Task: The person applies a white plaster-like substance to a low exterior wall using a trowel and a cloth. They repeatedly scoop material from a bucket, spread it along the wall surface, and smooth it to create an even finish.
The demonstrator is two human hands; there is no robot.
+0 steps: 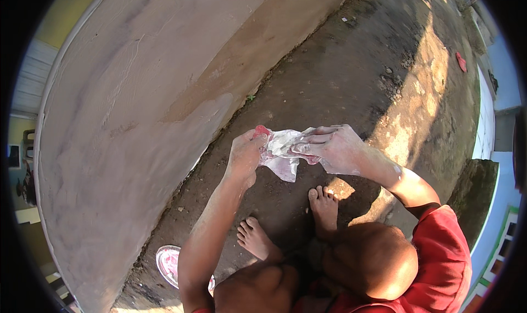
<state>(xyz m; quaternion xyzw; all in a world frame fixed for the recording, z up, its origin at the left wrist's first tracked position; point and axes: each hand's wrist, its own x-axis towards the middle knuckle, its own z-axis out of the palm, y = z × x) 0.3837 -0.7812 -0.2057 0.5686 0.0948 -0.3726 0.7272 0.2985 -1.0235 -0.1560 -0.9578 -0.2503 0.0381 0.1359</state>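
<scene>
A thin, crumpled plastic bag (284, 167), translucent white with pink-red patches and whitish smears, is stretched between my two hands at the middle of the view. My left hand (246, 155) pinches its left end, where a red part sticks up by the thumb. Across the bag's right side lie the fingers of my right hand (341, 151), pressed together on it; pale paste or powder coats them. What the bag contains, if anything, I cannot make out. To the left of my left forearm, a round container (168, 264) with pink and white smears sits on the ground, partly hidden by the arm.
A low wall (137, 93) with a smooth grey-brown coating, damp and patchy, runs diagonally along my left. Bare dirt ground (329, 71) lies beneath and beyond my bare feet (324, 206), with sunlit strips at the right. A red scrap (461, 62) lies far right.
</scene>
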